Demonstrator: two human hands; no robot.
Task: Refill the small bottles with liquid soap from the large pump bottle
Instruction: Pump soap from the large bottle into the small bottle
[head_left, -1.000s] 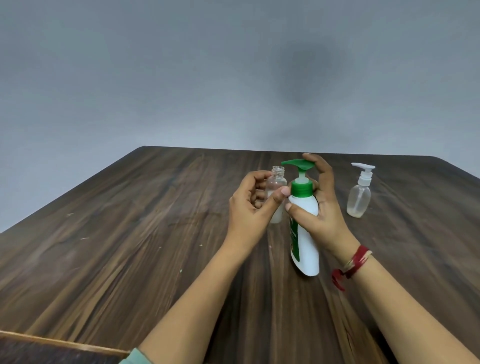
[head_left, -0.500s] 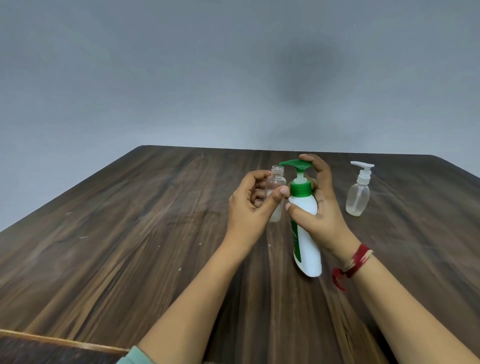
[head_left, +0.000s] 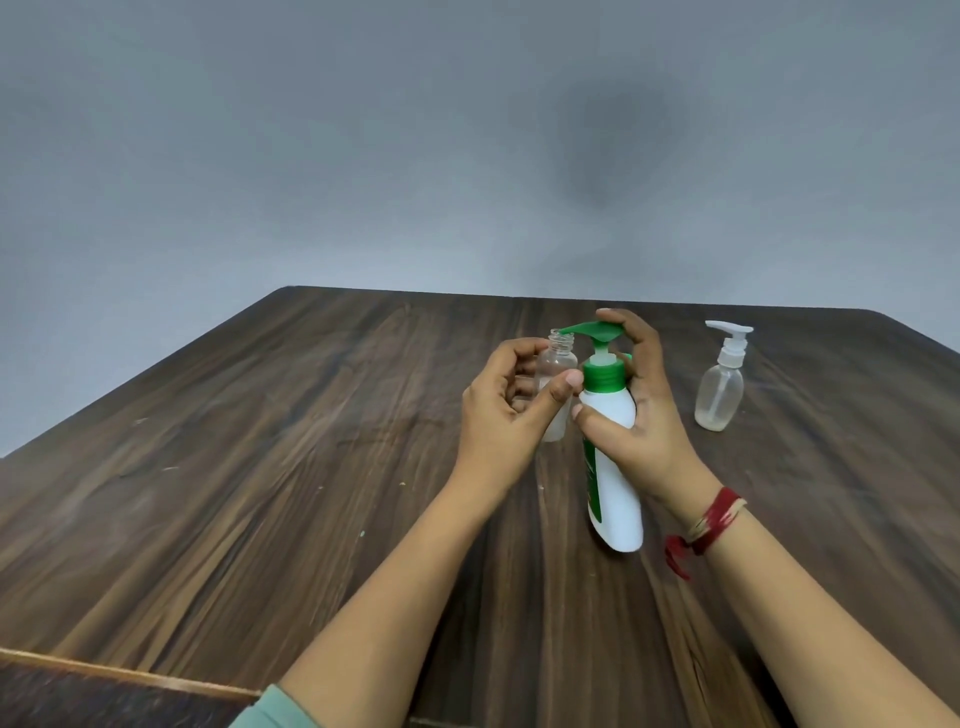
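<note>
A large white pump bottle (head_left: 615, 493) with a green collar and green pump head stands tilted on the wooden table (head_left: 260, 467). My right hand (head_left: 636, 415) grips its upper body, with fingers resting on the pump head. My left hand (head_left: 506, 410) holds a small clear uncapped bottle (head_left: 558, 364) upright, its open mouth right under the green spout. A second small clear bottle (head_left: 721, 389) with a white pump cap stands to the right, untouched.
The dark wooden table stretches wide to the left and toward me. A grey wall rises behind its far edge. A red thread band (head_left: 701, 525) circles my right wrist.
The pump bottle and small bottle have barely shifted. The green spout now sits closer over the small bottle's mouth, and my right fingers lie further over the pump head.
</note>
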